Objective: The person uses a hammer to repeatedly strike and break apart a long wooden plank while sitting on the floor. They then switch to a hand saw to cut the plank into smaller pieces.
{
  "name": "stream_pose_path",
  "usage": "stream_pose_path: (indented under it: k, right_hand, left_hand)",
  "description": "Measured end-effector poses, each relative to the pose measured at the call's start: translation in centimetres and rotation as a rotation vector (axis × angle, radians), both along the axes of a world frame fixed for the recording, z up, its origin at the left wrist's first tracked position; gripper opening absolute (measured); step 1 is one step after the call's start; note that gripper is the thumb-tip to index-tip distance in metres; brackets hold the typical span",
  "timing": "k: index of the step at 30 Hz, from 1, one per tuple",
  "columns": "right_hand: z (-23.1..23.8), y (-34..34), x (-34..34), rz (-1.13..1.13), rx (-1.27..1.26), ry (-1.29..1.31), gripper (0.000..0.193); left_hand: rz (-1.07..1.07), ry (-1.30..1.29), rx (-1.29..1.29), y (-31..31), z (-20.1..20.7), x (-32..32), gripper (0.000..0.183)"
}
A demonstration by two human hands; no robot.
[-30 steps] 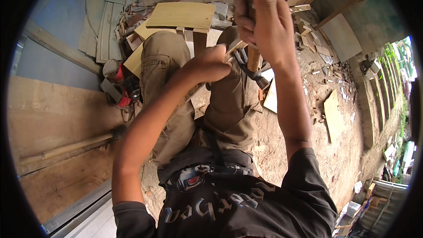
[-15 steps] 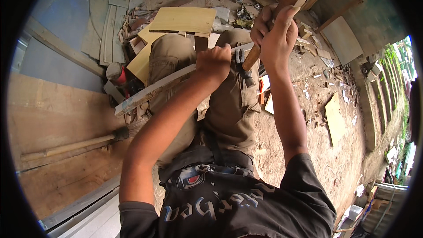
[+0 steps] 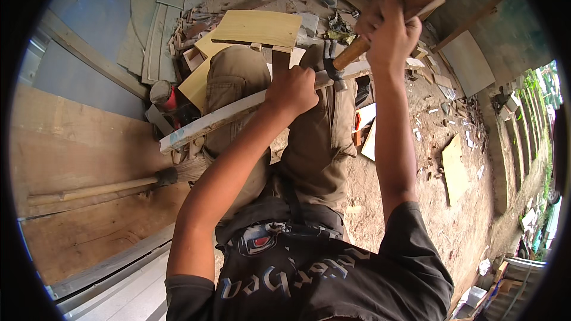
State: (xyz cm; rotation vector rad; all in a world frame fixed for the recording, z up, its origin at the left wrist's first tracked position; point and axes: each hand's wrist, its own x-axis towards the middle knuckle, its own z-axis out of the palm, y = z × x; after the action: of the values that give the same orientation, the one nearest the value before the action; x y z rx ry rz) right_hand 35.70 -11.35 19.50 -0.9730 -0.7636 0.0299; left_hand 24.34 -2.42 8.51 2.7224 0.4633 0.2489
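A long, white-faced wooden strip (image 3: 223, 114) lies slantwise across my knees. My left hand (image 3: 292, 90) is closed over its middle, the fingertips hidden from view. Just beyond that hand stands a short brown wooden piece (image 3: 281, 62), near a yellow board (image 3: 257, 28). My right hand (image 3: 389, 32) is raised at the upper right, wrapped round the wooden handle of a hammer (image 3: 351, 53). The handle's broad end juts out past the fingers. In the picture, the dark hammer head (image 3: 333, 66) overlaps the strip, right of my left hand; whether they touch I cannot tell.
A brush with a long wooden handle (image 3: 98, 192) rests at the left by a wooden panel (image 3: 77, 137). A red container (image 3: 163, 96) stands near my left knee. Wood scraps litter the ground, with a yellow offcut (image 3: 455, 169) at the right.
My right hand has moved up and slightly right. The hammer head has risen from below the strip to overlap it. My left hand keeps its place on the strip while the view shifts a little.
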Motion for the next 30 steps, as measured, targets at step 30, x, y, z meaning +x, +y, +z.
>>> stream_pose_path:
  k: [30]
  right_hand:
    - [-1.6,0.7,-3.4,0.05,-0.115,-0.048,0.041]
  left_hand:
    - [-0.067,0.04,-0.108,1.8,1.7,-0.1,0.031]
